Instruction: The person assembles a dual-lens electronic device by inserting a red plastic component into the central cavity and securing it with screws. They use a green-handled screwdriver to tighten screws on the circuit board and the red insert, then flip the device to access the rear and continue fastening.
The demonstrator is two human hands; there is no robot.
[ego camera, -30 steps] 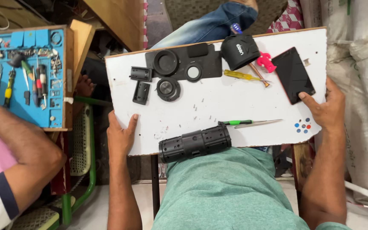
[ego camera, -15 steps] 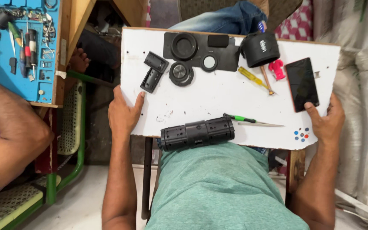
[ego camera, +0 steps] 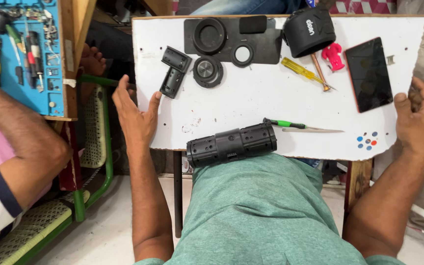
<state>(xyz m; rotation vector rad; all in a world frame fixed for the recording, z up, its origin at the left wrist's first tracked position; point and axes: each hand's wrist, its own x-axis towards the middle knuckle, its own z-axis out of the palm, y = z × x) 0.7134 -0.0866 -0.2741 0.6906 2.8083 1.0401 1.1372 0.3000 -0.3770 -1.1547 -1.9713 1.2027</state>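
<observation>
While the left hand [ego camera: 136, 115] rests fingers spread at the white table's [ego camera: 251, 105] left edge, the right hand [ego camera: 416, 120] curls fingers over its right edge.

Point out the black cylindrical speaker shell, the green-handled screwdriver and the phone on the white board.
black cylindrical speaker shell [ego camera: 231, 145], head view, middle of its barrel.
green-handled screwdriver [ego camera: 290, 124], head view, on the green handle.
phone [ego camera: 369, 73], head view, centre of its dark screen.

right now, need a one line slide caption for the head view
Both hands, left hand and right hand, grip the white board's side edges, a black cylindrical speaker at its near edge.
</observation>
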